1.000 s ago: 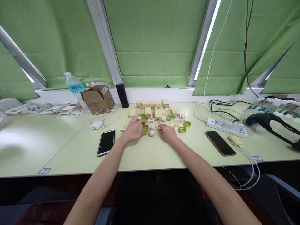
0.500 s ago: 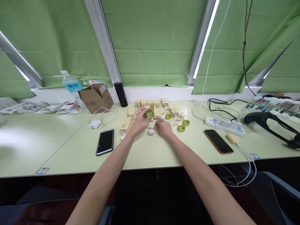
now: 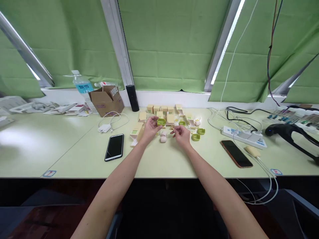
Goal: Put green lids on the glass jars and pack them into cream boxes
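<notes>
My left hand (image 3: 150,129) grips a small green open-topped case (image 3: 161,122), holding it above the table between thumb and fingers. To its right, my right hand (image 3: 182,135) has its fingertips pinched together; a tiny item may be in them, too small to name. Two pale pink rounded pieces (image 3: 163,139) lie between the hands. Two more green cases (image 3: 195,137) rest just right of my right hand, and another green case (image 3: 182,123) lies behind it. Small cream cartons (image 3: 170,119), some opened, stand around and behind the hands.
A phone (image 3: 114,147) lies to the left, another phone (image 3: 235,153) to the right. Beyond that one are a power strip (image 3: 244,136) with cables and a black headset (image 3: 289,132). A cardboard box (image 3: 107,102), a bottle (image 3: 83,87) and a black cylinder (image 3: 132,98) stand at the back.
My right hand has moved a little right, away from the pink pieces, with its fingertips lifted. My left hand still holds the green case, now tilted differently. The view has shifted slightly.
</notes>
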{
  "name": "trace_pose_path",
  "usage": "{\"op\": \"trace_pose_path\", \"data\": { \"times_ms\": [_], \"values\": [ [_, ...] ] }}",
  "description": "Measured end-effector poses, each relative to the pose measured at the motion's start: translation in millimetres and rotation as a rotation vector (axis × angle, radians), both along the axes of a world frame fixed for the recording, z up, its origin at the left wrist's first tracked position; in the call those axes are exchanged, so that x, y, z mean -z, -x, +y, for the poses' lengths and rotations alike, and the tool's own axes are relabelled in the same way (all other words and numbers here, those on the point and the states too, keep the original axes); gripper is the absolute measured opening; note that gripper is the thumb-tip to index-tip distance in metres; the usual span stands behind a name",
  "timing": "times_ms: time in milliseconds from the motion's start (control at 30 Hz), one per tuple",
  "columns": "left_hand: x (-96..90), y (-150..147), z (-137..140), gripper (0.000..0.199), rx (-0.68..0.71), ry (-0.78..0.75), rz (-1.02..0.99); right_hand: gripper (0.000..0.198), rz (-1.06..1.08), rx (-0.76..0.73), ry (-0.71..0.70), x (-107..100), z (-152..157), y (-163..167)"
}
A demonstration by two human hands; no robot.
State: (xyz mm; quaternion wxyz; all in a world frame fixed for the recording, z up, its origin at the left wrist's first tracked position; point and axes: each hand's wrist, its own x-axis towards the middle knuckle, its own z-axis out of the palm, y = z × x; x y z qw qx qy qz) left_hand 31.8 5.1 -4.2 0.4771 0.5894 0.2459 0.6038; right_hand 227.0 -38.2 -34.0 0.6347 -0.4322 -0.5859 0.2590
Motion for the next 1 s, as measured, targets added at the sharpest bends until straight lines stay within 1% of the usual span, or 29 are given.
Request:
{"op": "trace_pose_path", "data": {
  "times_ms": [67,167,267,333,433,500,600,700,867,1000],
  "values": [
    [0.4,-0.2,0.9,0.057,0.013,0.014,-0.001,0.032,0.104,0.0,0.004,-5.3,0.2,-0.6],
    [1.6,-1.4,1.6,0.057,0.027,0.028,0.018,0.033,0.221,0.023,0.016,-11.5,2.7,-3.4],
    [3.0,-2.9,1.9,0.057,0.045,0.024,0.044,0.028,0.258,0.081,0.026,-14.2,5.2,-6.2],
    [3.4,-3.8,1.3,0.056,0.048,0.007,0.075,0.022,0.238,0.101,0.031,-14.7,6.0,-7.1],
    [2.3,-4.6,-2.1,0.055,0.069,0.017,0.106,0.022,0.207,0.089,0.024,-15.3,6.3,-7.2],
    [0.2,-4.9,-5.8,0.057,0.132,0.074,0.085,0.022,0.198,0.075,0.002,-16.3,5.9,-6.8],
    [-4.4,-5.8,-12.1,0.058,0.256,0.171,-0.002,0.023,0.172,0.065,-0.043,-18.4,4.0,-6.2],
    [-8.8,-7.4,-16.9,0.058,0.317,0.204,-0.073,0.02,0.112,0.066,-0.083,-20.6,0.2,-4.7],
    [-12.0,-10.8,-21.2,0.058,0.378,0.23,-0.083,0.014,-0.042,0.076,-0.209,-24.7,-9.9,1.3],
    [-11.8,-12.7,-22.8,0.058,0.394,0.26,-0.096,0.014,-0.168,0.086,-0.299,-27.7,-15.8,5.2]
  ]
}}
